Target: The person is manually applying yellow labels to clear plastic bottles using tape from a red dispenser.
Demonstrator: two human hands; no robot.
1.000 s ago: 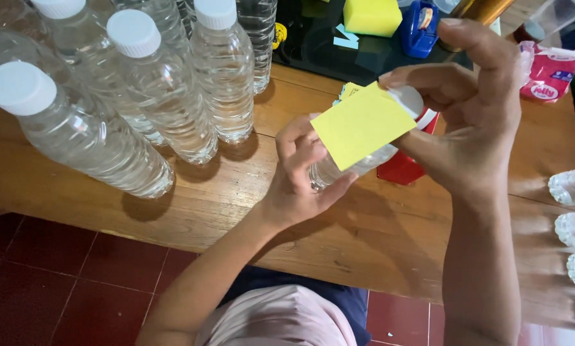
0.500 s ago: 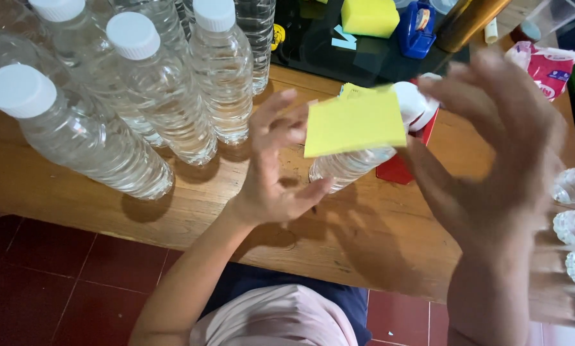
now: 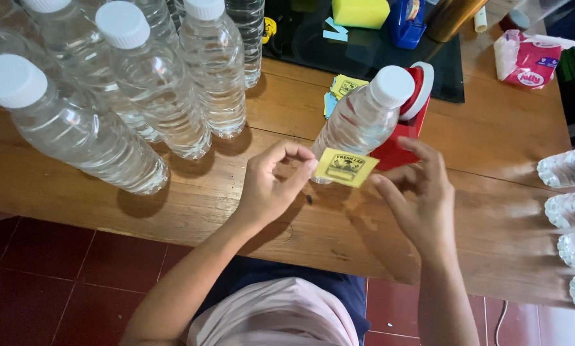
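My left hand (image 3: 271, 186) and my right hand (image 3: 416, 198) pinch a small yellow paper label (image 3: 346, 166) between their fingertips, one at each side. The label has a dark printed drawing on it and hangs just above the wooden table (image 3: 287, 224). Right behind it stands a clear plastic water bottle (image 3: 364, 115) with a white cap, upright and free of both hands. A red tape dispenser (image 3: 406, 128) sits against the bottle's right side.
Several capped water bottles (image 3: 140, 96) stand at the left. More bottles (image 3: 569, 211) lie at the right edge. Loose yellow and blue labels (image 3: 339, 90) lie behind the bottle. A black mat (image 3: 364, 48) at the back holds a yellow sponge, a blue dispenser. A tissue pack (image 3: 525, 61) lies far right.
Both hands have come down from the bottle toward the table's front. The yellow label, first held up with its blank side to me, now shows its printed side and sits lower.
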